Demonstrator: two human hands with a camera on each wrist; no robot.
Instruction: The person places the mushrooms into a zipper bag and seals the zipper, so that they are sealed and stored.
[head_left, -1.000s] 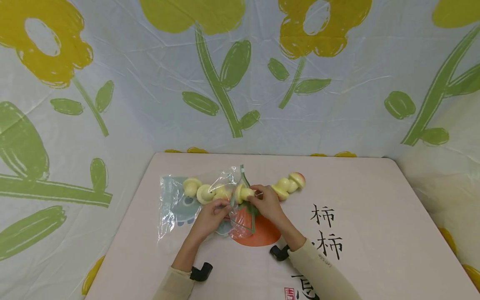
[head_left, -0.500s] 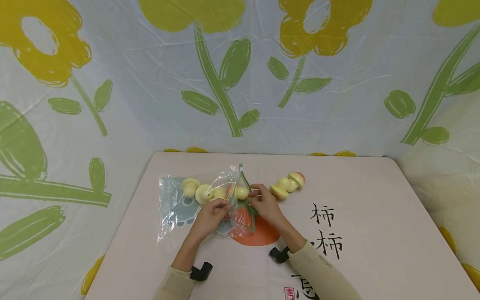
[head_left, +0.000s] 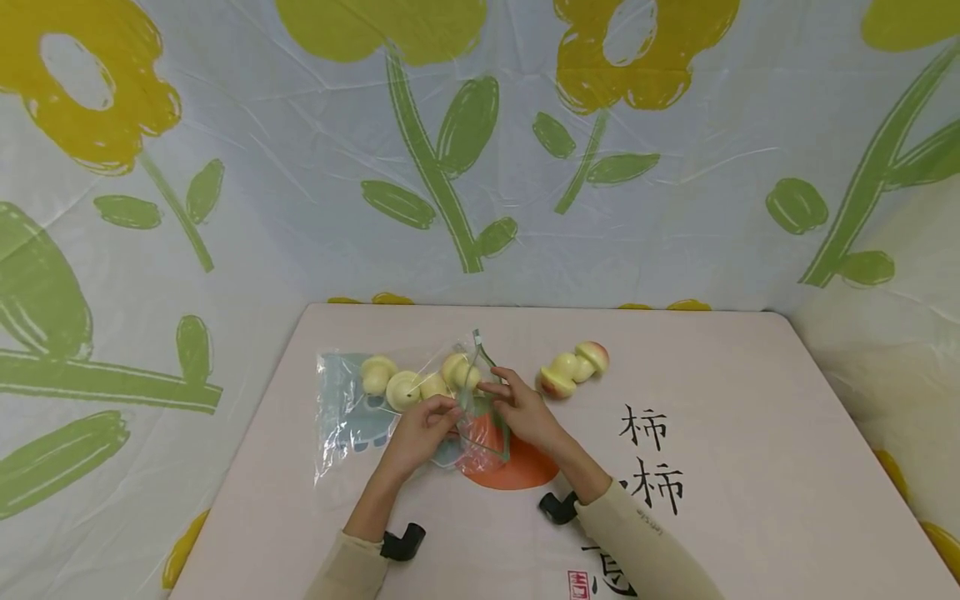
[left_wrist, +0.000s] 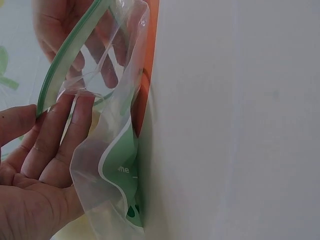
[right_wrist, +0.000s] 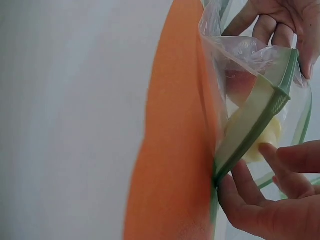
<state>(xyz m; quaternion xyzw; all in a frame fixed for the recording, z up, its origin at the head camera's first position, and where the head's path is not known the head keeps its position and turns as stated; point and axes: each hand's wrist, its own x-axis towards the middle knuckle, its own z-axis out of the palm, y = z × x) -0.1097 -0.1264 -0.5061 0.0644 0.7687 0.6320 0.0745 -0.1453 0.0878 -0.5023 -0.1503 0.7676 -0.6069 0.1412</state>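
A clear zip bag [head_left: 330, 437] with a green-edged mouth lies across the table, its opening toward the right. Inside are several pale yellow toy mushrooms [head_left: 377, 377]. My left hand [head_left: 418, 435] pinches the near edge of the mouth between thumb and fingers; the left wrist view shows the green zip strip [left_wrist: 62, 62] at its fingertips. At the mouth is my right hand [head_left: 531, 412], its fingers extended. In the right wrist view one fingertip meets a toy mushroom [right_wrist: 269, 134] just inside the bag, while other fingers lie against the zip rim.
Two more toy mushrooms, one [head_left: 557, 380] nearer and one [head_left: 592, 357] farther, lie to the right of the bag. The pale pink tabletop [head_left: 750, 467] carries a printed orange fruit [head_left: 525, 467] and black characters. A flower-patterned cloth [head_left: 300, 167] stands behind.
A toy mushroom held by my right hand at the bag's mouth has gone leftward into the bag. The right fingers have let go of it and straightened. My left hand stays put.
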